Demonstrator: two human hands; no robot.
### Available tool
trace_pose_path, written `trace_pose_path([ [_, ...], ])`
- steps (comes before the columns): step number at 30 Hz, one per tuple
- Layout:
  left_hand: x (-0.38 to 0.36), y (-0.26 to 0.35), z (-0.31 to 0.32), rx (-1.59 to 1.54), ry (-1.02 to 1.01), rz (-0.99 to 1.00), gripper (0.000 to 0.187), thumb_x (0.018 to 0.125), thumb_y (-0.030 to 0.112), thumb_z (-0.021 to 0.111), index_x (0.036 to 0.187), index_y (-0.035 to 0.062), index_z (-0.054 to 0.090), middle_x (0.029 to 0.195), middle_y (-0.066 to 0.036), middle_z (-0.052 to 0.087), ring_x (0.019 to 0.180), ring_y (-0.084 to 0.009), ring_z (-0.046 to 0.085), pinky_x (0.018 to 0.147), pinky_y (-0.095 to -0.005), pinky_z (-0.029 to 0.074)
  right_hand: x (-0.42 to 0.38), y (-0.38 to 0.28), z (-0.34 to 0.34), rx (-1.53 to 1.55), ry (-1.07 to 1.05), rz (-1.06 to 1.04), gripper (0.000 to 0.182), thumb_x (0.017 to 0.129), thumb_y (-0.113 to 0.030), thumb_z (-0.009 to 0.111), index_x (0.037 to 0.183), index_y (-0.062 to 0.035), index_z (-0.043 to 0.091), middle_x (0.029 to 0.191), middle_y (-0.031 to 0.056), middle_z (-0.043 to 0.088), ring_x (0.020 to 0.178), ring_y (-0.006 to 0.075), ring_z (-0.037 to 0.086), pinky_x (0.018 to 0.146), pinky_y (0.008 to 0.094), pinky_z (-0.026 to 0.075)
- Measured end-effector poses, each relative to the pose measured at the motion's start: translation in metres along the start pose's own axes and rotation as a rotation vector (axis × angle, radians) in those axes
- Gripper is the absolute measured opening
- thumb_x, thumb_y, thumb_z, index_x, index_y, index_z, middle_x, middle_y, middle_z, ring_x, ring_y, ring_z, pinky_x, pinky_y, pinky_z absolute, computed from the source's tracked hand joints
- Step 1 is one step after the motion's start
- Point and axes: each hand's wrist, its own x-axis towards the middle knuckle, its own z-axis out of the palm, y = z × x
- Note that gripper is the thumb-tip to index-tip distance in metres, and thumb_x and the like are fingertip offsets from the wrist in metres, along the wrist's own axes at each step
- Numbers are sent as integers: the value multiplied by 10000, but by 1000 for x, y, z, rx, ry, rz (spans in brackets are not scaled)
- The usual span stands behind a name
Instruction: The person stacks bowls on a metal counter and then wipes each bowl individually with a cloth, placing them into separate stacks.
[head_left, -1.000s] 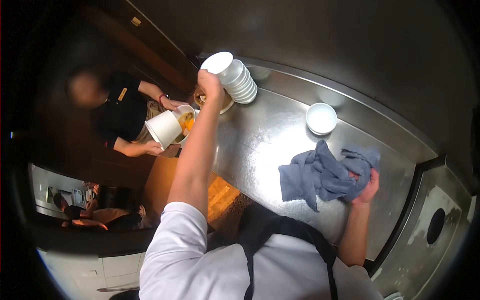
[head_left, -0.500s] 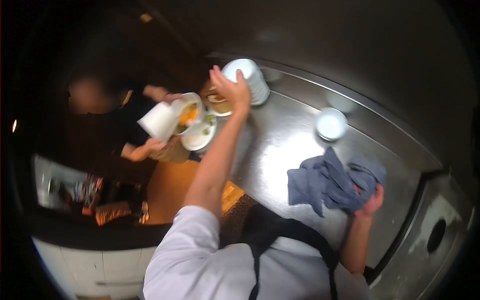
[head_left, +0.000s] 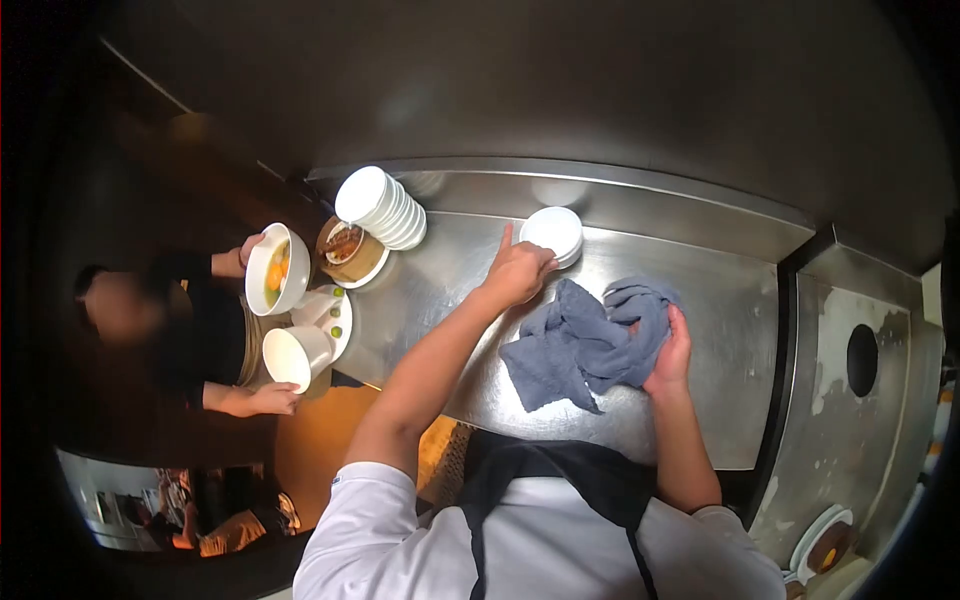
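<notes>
My left hand (head_left: 518,273) is at the near left edge of a short stack of white bowls (head_left: 552,234) on the steel counter. Its index finger points outward along their side, and the thumb side presses at the rim; the other fingers are partly hidden. A crumpled blue-grey towel (head_left: 590,345) is gripped at its right end by my right hand (head_left: 672,355). Folds of cloth cover some of those fingers. The towel's loose end drapes leftward over the counter.
A leaning stack of white bowls (head_left: 385,208) stands at the back left, beside a plate with a brown round container of food (head_left: 350,255). Left of the counter (head_left: 460,240), a co-worker holds a white bowl of egg yolks (head_left: 277,272) and a white container (head_left: 297,358).
My left hand has moved from the tall bowl stack rightward to the short stack. My view has turned. The co-worker's bowl and container, held close together before, are now apart.
</notes>
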Motion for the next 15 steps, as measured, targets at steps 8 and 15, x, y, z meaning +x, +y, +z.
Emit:
trace_pose_path([
  [8,-11,23,4,179,-132,-59,205,932,186,520,916,55,677,787,-185,689,817,-377,668,1099,-621,230,6,18,20,-50,244,-252,447,993,-354,450,1248,-7,568,1249,87,597,1149,230,570,1003,381,445],
  [15,-6,37,-12,285,-270,7,169,810,81,552,894,20,684,819,-231,691,834,-378,692,1032,-565,388,4,22,29,-48,141,-121,432,998,-321,447,1239,20,557,1217,107,603,1119,229,581,985,354,453],
])
